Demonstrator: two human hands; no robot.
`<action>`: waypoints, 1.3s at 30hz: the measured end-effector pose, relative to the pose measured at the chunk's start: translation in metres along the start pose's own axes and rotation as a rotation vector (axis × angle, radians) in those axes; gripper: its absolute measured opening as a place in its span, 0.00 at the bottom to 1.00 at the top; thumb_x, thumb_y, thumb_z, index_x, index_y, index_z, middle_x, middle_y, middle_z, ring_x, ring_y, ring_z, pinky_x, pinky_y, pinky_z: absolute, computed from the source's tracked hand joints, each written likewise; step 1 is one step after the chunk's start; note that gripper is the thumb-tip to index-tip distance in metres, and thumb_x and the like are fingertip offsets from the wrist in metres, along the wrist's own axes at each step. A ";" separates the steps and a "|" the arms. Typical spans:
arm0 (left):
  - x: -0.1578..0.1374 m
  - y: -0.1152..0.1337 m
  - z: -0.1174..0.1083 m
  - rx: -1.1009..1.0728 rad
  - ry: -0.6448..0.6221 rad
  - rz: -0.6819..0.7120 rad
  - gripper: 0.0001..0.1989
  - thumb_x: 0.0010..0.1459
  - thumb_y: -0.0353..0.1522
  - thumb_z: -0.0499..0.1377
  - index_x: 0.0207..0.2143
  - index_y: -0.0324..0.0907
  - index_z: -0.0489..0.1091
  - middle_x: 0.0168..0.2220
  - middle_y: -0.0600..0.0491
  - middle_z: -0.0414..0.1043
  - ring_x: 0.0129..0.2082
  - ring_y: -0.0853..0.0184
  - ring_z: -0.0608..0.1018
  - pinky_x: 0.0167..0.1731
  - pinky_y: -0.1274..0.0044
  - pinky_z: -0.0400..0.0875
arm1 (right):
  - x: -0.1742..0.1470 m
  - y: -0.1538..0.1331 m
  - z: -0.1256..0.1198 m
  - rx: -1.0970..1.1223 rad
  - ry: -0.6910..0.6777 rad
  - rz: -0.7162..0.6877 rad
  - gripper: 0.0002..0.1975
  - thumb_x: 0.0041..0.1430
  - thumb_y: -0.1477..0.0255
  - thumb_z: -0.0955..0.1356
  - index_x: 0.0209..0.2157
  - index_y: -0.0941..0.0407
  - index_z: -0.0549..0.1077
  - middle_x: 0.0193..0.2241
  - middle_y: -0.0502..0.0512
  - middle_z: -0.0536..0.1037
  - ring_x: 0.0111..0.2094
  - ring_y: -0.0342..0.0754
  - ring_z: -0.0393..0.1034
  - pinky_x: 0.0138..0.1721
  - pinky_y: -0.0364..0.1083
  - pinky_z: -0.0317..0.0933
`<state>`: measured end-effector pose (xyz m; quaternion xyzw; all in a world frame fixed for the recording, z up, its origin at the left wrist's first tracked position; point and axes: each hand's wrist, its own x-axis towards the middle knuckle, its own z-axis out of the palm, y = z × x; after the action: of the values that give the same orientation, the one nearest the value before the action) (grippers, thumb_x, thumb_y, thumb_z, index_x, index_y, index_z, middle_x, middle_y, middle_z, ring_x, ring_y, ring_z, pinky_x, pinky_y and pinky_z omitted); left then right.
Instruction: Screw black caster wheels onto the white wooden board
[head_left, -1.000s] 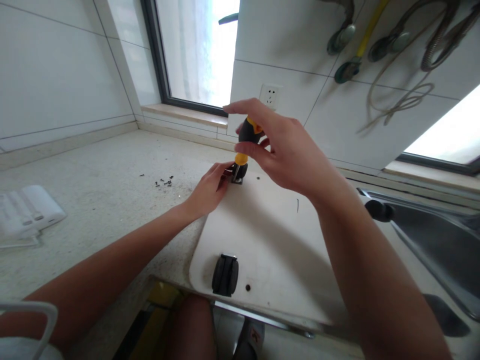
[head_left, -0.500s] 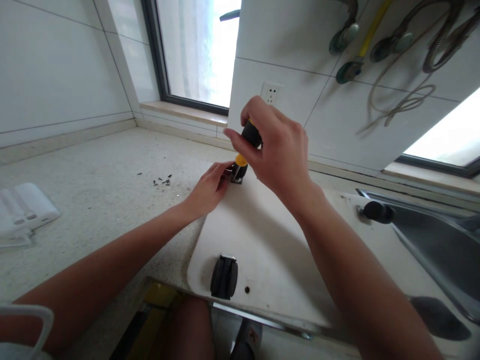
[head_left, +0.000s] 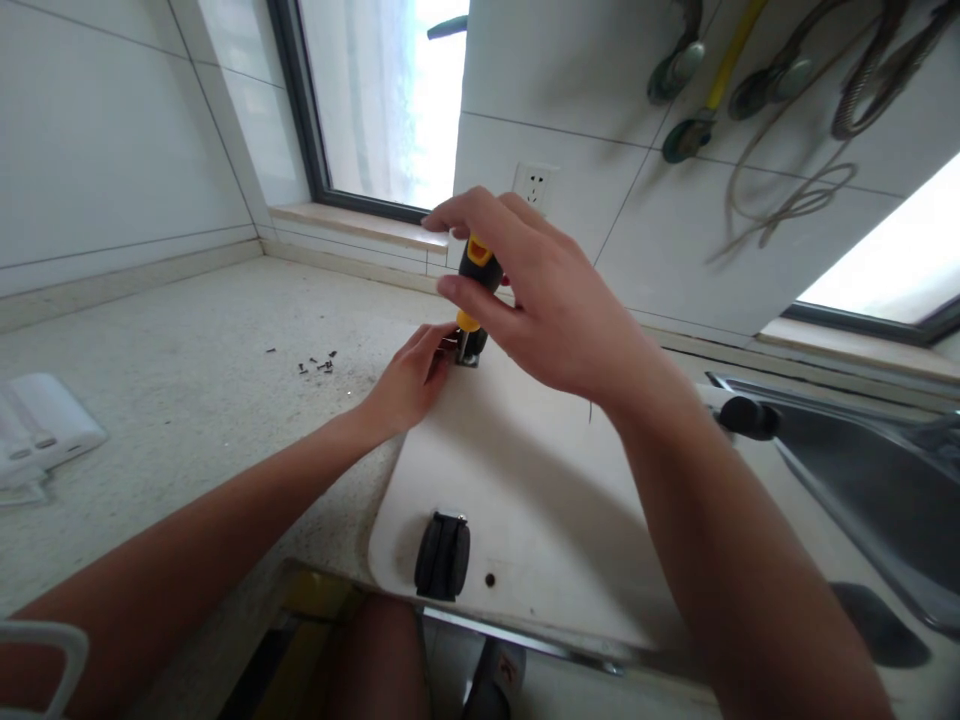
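Right hand [head_left: 544, 305], center of frame, keeps a light curled hold on a yellow-and-black screwdriver [head_left: 477, 268], thumb on the handle's near side, fingers spread over the far side. Loose grip probably lets the handle turn within the fingers. Shaft stands steep, a little tilted, tip down at the metal plate of a black caster [head_left: 474, 344]; screw head there too small to make out. Left hand [head_left: 409, 388], just left of center, has fingertips drawn close at caster and shaft, likely to steady them; whether they pinch or merely touch, cannot tell. Relative to the hands: screwdriver handle within the right hand, its shaft below; caster just right of the left fingertips, at the far edge of a white board [head_left: 480, 470]. Board lies flat, casters upward, presumably so the plates can be reached from above. Second caster [head_left: 442, 557] at lower center, well apart from both hands. Small dark screws [head_left: 319, 366] lie loosely grouped on the speckled countertop [head_left: 217, 320], left of the left hand, perhaps to stay within reach
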<state>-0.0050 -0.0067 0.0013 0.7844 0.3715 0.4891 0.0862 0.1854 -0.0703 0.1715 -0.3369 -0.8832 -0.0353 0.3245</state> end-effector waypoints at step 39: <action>-0.001 -0.003 0.000 0.004 -0.002 0.013 0.21 0.67 0.21 0.55 0.59 0.43 0.71 0.54 0.45 0.78 0.51 0.60 0.84 0.58 0.62 0.82 | -0.004 0.004 -0.018 0.062 -0.111 -0.036 0.20 0.74 0.69 0.67 0.64 0.43 0.70 0.57 0.55 0.81 0.52 0.55 0.76 0.51 0.54 0.70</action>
<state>-0.0062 -0.0050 -0.0008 0.7874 0.3673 0.4882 0.0817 0.2002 -0.0745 0.1824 -0.3120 -0.9064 0.0048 0.2846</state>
